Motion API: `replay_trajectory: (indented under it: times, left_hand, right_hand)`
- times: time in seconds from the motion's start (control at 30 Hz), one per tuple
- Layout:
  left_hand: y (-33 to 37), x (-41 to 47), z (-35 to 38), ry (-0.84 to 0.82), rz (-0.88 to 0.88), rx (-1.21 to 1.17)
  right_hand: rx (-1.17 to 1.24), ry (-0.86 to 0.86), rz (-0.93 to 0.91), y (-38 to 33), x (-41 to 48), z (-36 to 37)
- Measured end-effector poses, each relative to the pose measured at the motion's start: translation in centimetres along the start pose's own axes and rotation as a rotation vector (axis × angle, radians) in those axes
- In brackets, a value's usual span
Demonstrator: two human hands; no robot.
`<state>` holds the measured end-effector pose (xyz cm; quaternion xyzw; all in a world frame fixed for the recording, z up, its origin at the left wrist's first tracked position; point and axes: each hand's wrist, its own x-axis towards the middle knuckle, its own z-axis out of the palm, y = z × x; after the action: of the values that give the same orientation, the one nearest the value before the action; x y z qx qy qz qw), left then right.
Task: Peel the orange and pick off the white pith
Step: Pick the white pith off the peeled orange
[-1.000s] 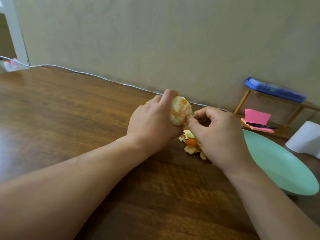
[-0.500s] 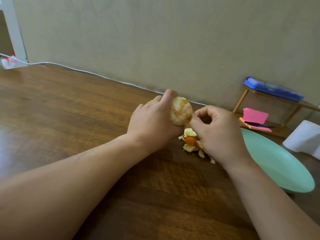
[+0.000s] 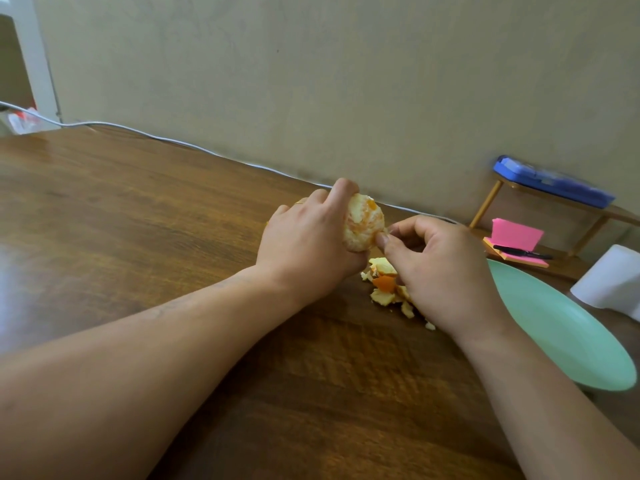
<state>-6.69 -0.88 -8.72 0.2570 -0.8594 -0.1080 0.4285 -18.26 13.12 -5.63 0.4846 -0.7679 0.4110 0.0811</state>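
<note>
Wooden table held peel scraps at the 5 o'clock of the orange, gripped by the left hand while the right hand pinched its pith.

Glossy wood-grain table; smooth, matt green plate.

- The orange sits in the left hand, held above the worktop.
- The right hand touches the orange's right side.
- Peel scraps lie on the worktop below the orange, between both hands.
- A plate lies right of the right hand.
- A cable runs along the wall behind.
</note>
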Motion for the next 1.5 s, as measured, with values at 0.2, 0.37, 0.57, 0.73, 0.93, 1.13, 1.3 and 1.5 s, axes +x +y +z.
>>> replay_trajectory:
  times: [0.2, 0.37, 0.57, 0.73, 0.93, 1.13, 1.3, 1.5]
  left_hand:
    - [0.1, -0.2, 0.1, -0.012, 0.024, -0.006]
    - [0.3, -0.3, 0.4, -0.027, 0.021, 0.000]
    - [0.7, -0.3, 0.3, -0.022, 0.005, -0.026]
    - [1.1, -0.4, -0.1, -0.042, -0.022, -0.046]
    - [1.0, -0.6, -0.6, -0.119, -0.140, -0.299]
    - [0.5, -0.4, -0.9, -0.168, -0.175, -0.501]
    - [0.6, -0.5, -1.1, -0.123, -0.179, -0.506]
    - [1.4, -0.6, -1.5, -0.012, -0.115, -0.354]
  right_hand:
    - [-0.013, 0.011, 0.006, 0.1, 0.1, 0.0]
    - [-0.048, 0.038, 0.010, 0.1, 0.1, 0.4]
    - [-0.060, 0.089, -0.005, -0.1, -0.1, 0.8]
    - [-0.035, 0.124, -0.025, -0.2, -0.1, 0.8]
    - [0.062, 0.120, -0.077, -0.4, -0.3, 0.3]
    - [0.159, 0.039, -0.080, -0.4, 0.0, -0.9]
    - [0.057, 0.062, -0.156, -0.8, -0.1, -1.2]
    - [-0.090, 0.144, -0.259, -1.3, -0.2, -1.6]
